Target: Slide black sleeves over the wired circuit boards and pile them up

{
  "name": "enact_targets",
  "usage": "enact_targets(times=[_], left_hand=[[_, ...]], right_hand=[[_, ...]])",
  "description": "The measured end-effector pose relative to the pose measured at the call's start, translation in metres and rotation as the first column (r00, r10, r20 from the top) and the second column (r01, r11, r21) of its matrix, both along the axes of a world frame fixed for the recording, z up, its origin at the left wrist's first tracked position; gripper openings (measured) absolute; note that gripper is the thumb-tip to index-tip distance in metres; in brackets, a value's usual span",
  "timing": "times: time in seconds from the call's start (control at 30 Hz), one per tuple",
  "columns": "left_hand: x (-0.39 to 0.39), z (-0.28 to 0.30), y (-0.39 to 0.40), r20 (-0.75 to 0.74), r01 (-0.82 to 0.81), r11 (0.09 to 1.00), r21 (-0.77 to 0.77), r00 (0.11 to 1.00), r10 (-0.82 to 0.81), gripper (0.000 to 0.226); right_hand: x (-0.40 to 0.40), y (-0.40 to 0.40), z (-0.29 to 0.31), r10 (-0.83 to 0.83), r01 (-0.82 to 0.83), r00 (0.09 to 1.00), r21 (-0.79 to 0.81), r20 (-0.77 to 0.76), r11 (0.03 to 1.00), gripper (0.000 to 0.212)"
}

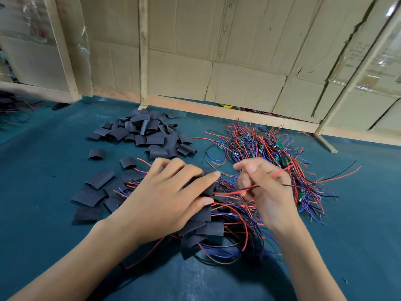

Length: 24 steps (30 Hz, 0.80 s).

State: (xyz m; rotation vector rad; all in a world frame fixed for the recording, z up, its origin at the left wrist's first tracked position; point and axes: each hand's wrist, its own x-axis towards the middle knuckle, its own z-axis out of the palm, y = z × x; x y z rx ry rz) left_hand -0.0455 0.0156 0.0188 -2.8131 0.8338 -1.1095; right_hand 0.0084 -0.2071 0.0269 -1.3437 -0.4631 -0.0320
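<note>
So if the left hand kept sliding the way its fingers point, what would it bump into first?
Probably the right hand. The left hand points rightward across the sleeved pile, though depth is hard to judge.

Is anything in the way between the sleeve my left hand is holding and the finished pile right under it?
Nothing visible does. The left hand holds a black sleeve directly above the pile of sleeved boards; only trailing wires, pinched by the right hand, run beside it.

Place: small assembly workshop, makeshift.
Bench: teal mat (43,170) across lower frame.
Partition: flattened cardboard (238,61) on raw wooden battens (142,51), upper frame.
Stock: loose black sleeves (149,131), centre; wired circuit boards (267,146), right.
</note>
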Motion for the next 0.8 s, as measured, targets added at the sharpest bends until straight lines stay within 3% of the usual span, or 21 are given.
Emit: enact_targets(times=[0.1,0.2,0.3,0.43,0.57,0.63,0.7,0.77,0.8], left_hand=[[-0.001,0.001,0.000,-0.118,0.000,0.999,0.033,0.993,0.004,0.056],[-0.001,0.002,0.003,-0.227,-0.041,0.998,0.052,0.973,0.052,0.061],[-0.002,0.000,0.003,-0.357,-0.100,0.993,0.064,0.927,0.116,0.061],[-0.004,0.006,-0.001,-0.431,-0.200,0.972,0.125,0.871,0.235,0.056],[0.005,0.018,-0.003,-0.445,-0.300,0.928,0.219,0.816,0.369,0.062],[0.013,0.028,0.001,-0.520,-0.288,0.948,0.138,0.793,0.316,0.070],[0.026,0.039,0.018,-0.644,-0.321,0.944,-0.079,0.739,0.197,0.075],[0.051,0.045,0.048,-0.687,-0.477,0.846,-0.236,0.698,0.202,0.074],[0.063,0.043,0.068,-0.709,-0.593,0.776,-0.216,0.642,0.293,0.072]], right_hand=[[0.009,-0.008,0.003,-0.077,0.081,0.996,0.084,-0.043,0.993,0.051],[0.017,-0.014,0.000,-0.342,0.352,0.934,0.111,-0.100,0.929,0.044],[0.028,-0.018,-0.014,-0.588,0.598,0.800,0.074,-0.117,0.798,0.026],[0.040,-0.020,-0.033,-0.811,0.808,0.583,-0.131,0.036,0.575,0.020],[0.040,-0.023,-0.035,-0.868,0.889,0.444,-0.225,0.220,0.398,0.015],[0.041,-0.029,-0.024,-0.870,0.902,0.432,-0.132,0.236,0.411,0.008],[0.048,-0.037,-0.011,-0.884,0.911,0.401,0.000,0.239,0.413,0.016],[0.063,-0.048,0.003,-0.891,0.915,0.380,0.039,0.250,0.401,0.018],[0.073,-0.055,0.008,-0.881,0.910,0.402,-0.006,0.251,0.414,0.017]])
